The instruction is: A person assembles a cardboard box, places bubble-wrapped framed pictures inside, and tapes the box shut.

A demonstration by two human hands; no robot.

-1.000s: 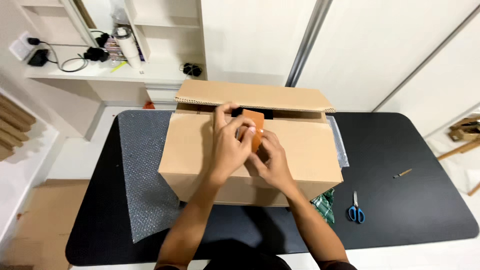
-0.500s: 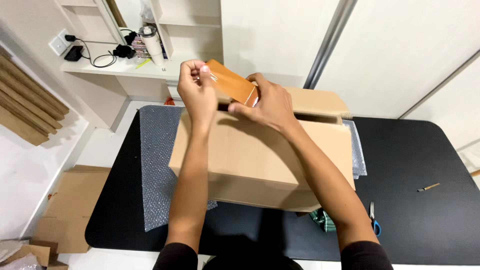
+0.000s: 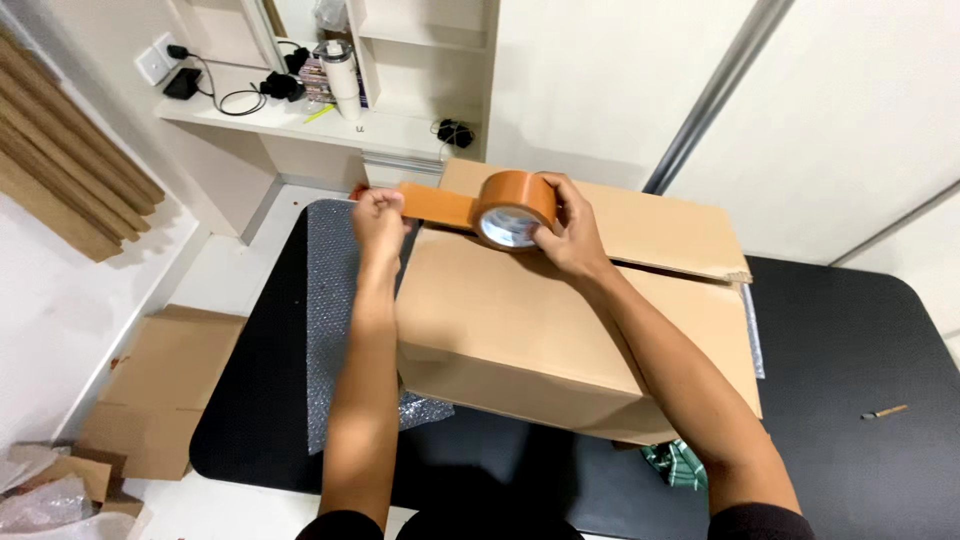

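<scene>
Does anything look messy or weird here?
A bit. The cardboard box sits crooked on the black table, its top flaps not fully shut at the right end. Bubble wrap is squashed underneath it, and cardboard scraps lie on the floor.

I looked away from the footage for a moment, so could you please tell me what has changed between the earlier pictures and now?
Both hands lifted the brown tape roll off the cardboard box. The left hand has now pinched the tape's free end and drawn out a strip to the left, while the right hand keeps hold of the roll. The box stays on the black table, flaps closed.
</scene>
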